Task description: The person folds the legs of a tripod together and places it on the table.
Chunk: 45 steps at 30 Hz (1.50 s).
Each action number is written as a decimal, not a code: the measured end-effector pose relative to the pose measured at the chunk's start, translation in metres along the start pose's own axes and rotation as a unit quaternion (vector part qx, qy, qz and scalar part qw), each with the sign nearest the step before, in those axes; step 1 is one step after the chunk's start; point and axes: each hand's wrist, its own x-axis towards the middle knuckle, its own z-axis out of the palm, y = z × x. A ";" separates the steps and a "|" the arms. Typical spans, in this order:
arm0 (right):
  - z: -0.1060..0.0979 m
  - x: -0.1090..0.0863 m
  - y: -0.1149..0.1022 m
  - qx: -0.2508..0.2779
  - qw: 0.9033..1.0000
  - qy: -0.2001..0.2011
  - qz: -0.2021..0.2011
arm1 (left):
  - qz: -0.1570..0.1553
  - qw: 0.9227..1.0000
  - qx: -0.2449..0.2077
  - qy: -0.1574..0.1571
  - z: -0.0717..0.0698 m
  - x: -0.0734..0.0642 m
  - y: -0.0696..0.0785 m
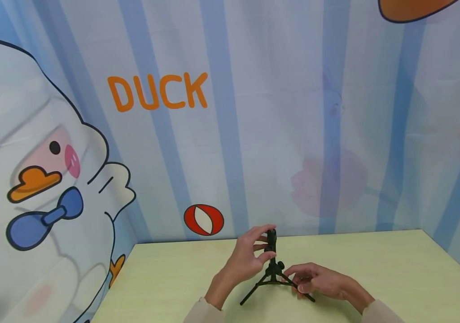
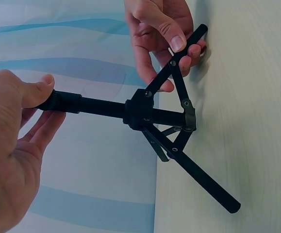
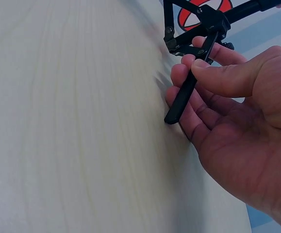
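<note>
A small black tripod (image 1: 273, 271) stands upright over the table with its legs spread. At the top of its column, my left hand (image 1: 247, 255) grips the head between thumb and fingers. My right hand (image 1: 322, 281) pinches the right leg between thumb and fingertips. In the left wrist view, hinged braces join the legs (image 2: 206, 182) to the lower end of the column (image 2: 104, 107). The right wrist view shows the thumb laid along the pinched leg (image 3: 182, 99), whose tip sticks out past the fingers. A small knob (image 1: 281, 265) juts from the tripod's collar.
The pale yellow table (image 1: 173, 278) reaches back to a hanging curtain (image 1: 262, 134) with blue stripes and cartoon ducks. Another curtain side borders the table at the right.
</note>
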 end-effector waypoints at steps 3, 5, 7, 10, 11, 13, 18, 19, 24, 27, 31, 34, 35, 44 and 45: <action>0.000 0.000 0.000 0.004 1.000 -0.004 -0.002 | 0.001 1.000 -0.002 0.000 0.000 0.000 0.000; 0.000 0.000 0.000 0.007 1.000 -0.007 -0.001 | 0.001 1.000 -0.004 0.000 0.000 -0.001 -0.001; -0.001 0.000 0.000 0.012 1.000 -0.007 0.006 | 0.000 1.000 -0.004 -0.001 0.000 -0.001 -0.001; -0.001 0.003 -0.002 0.017 0.999 -0.006 0.030 | 0.000 1.000 -0.003 0.000 0.001 -0.001 0.000; -0.001 0.004 -0.003 0.020 0.999 -0.005 0.039 | 0.001 1.000 -0.002 0.000 0.001 0.000 0.000; -0.002 0.006 -0.005 0.024 0.998 -0.006 0.054 | 0.003 1.000 0.000 0.001 0.001 0.000 0.001; -0.005 0.006 -0.007 0.037 0.997 -0.021 0.063 | 0.008 1.000 0.003 0.001 0.000 0.001 0.002; -0.005 0.006 -0.007 0.040 0.997 -0.025 0.062 | 0.009 1.000 0.003 0.000 0.000 0.001 0.002; -0.004 0.004 -0.007 0.050 0.997 -0.043 0.051 | 0.005 1.000 0.003 -0.002 0.000 0.000 0.002; -0.004 0.004 -0.006 0.056 0.997 -0.046 0.041 | 0.003 1.000 0.006 -0.006 0.001 0.000 0.003; -0.002 0.005 -0.005 0.063 0.997 -0.039 0.019 | 0.008 1.000 0.019 -0.016 0.000 0.002 0.005; 0.001 0.005 -0.004 0.055 0.998 -0.026 0.009 | 0.009 0.999 0.028 -0.018 -0.001 0.003 0.005; 0.001 0.005 -0.004 0.049 0.999 -0.021 0.007 | 0.009 0.999 0.028 -0.017 -0.001 0.003 0.005; 0.006 0.004 -0.002 -0.020 1.000 0.015 -0.006 | -0.001 1.000 0.013 -0.014 -0.004 -0.001 0.003; 0.006 0.004 -0.002 -0.025 0.999 0.019 -0.006 | -0.001 1.000 0.013 -0.014 -0.004 -0.001 0.003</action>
